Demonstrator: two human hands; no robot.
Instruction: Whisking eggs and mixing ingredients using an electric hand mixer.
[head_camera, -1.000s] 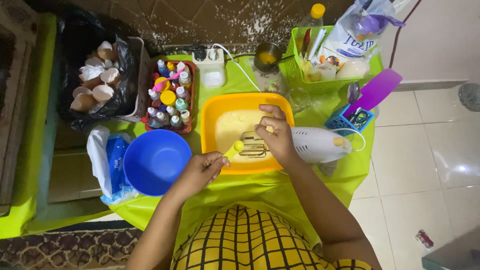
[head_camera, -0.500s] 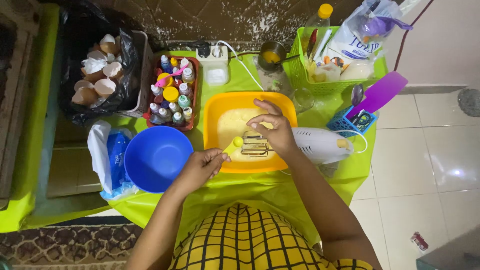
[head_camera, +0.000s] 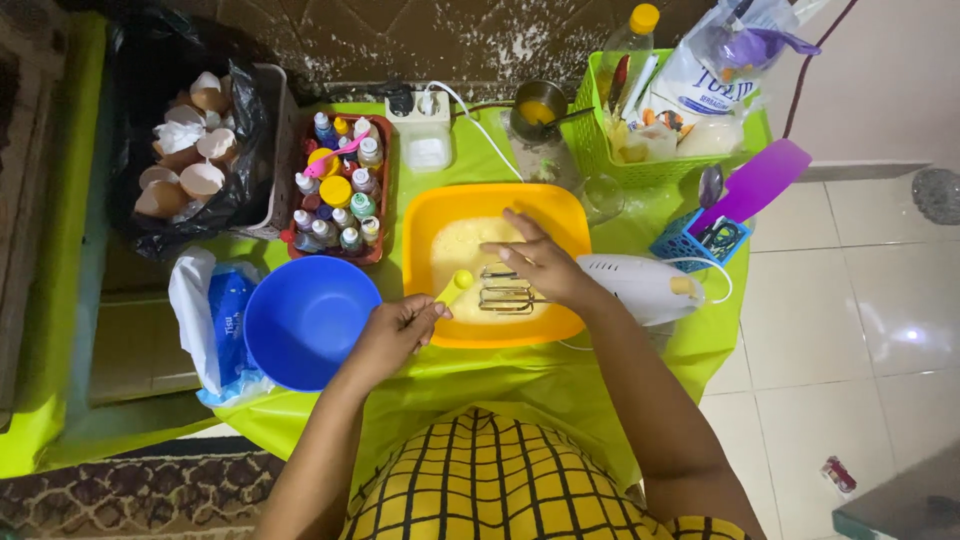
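An orange square bowl (head_camera: 572, 212) holds pale yellow batter (head_camera: 455, 250) in the middle of the green-covered table. My left hand (head_camera: 392, 330) grips a small yellow spoon (head_camera: 455, 288) at the bowl's near left rim. My right hand (head_camera: 540, 262) rests over the metal beaters (head_camera: 505, 290) of a white hand mixer (head_camera: 645, 287), which lies across the bowl's right edge; the fingers are partly spread over the beaters.
An empty blue bowl (head_camera: 308, 318) sits left of the orange one. Behind it stands a red tray of small coloured bottles (head_camera: 340, 190). A black bag of eggshells (head_camera: 190, 150) is far left. A green basket (head_camera: 660, 130), a purple spatula (head_camera: 755, 185) and a power strip (head_camera: 425, 130) lie behind.
My right hand has slid a little left over the beaters. My left hand keeps the yellow spoon at the bowl's rim.
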